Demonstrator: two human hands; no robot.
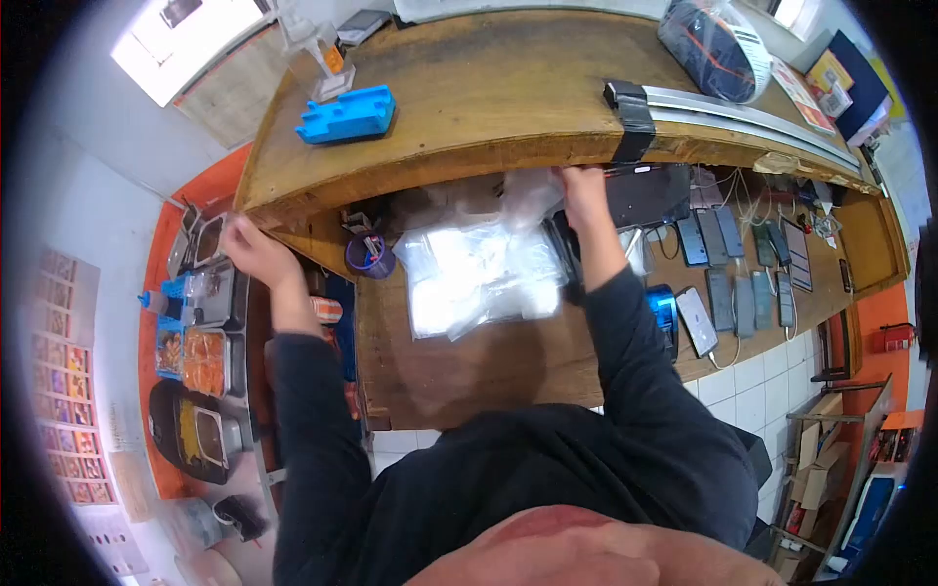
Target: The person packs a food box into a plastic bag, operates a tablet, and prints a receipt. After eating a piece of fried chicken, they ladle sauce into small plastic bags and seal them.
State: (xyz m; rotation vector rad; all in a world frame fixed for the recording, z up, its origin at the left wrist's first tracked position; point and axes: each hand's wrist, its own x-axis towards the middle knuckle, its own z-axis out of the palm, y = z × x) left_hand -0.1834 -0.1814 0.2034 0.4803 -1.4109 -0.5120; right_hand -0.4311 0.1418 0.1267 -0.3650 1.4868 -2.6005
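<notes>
My left hand (pixel 260 254) is at the left front corner of the raised wooden shelf (pixel 469 78), beside metal trays. Motion smears its fingers. My right hand (pixel 588 200) reaches under the shelf's front edge, its fingertips partly hidden there. A blurred clear plastic bag (pixel 532 198) is at its thumb side, and the hand appears closed on it. Below, a pile of shiny clear plastic bags (pixel 479 278) lies on the wooden desk (pixel 430 376). A black flat case (pixel 650 195) sits just right of my right hand.
A purple pen cup (pixel 369 256) stands left of the bags. Several phones (pixel 721 298) with cables lie at right, near a blue round object (pixel 662 311). Above are a blue plastic holder (pixel 347 114) and a metal rail (pixel 743 117). Containers (pixel 205 361) fill the left counter.
</notes>
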